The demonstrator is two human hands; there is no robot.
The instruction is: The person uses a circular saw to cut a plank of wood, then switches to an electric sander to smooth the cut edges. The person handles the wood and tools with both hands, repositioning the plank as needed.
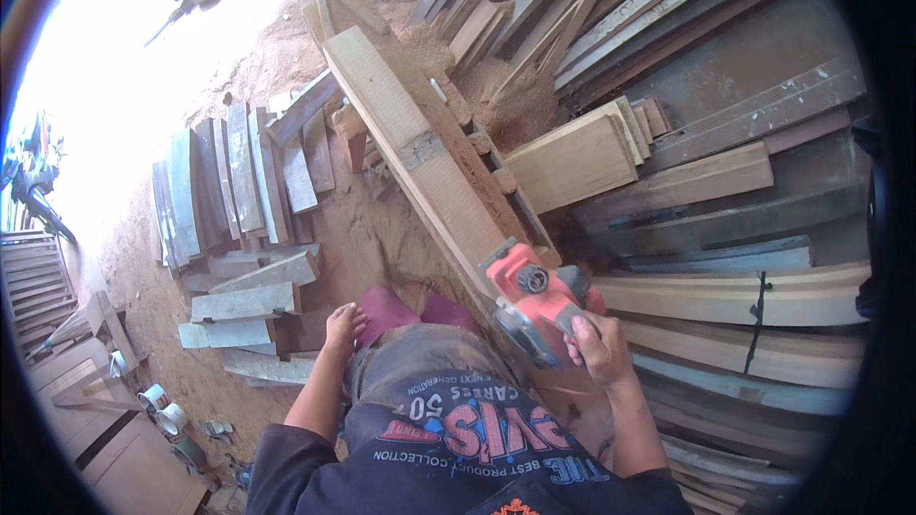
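**Red planer on a long plank, sawdust underfoot**

Stood in an open-air wood yard, on a floor of reddish earth thick with sawdust. Gripped in the right hand: a red electric planer, fingers clenched around its rear handle, the tool resting on the near end of a long pale plank. Plank laid slanting away toward the upper left, carried on a narrow timber frame serving as the counter, with a heap of shavings just beside its far part. Left hand lowered onto the thigh, fingers loosely spread and holding nothing. To the left, on the ground: a cluster of short grey weathered boards, some upright, some flat. To the right and above: deep stacks of long planks, pale and dark. Far left: glaring sunlight washing out the ground, a slatted wooden frame, and small round tins near the lower edge.
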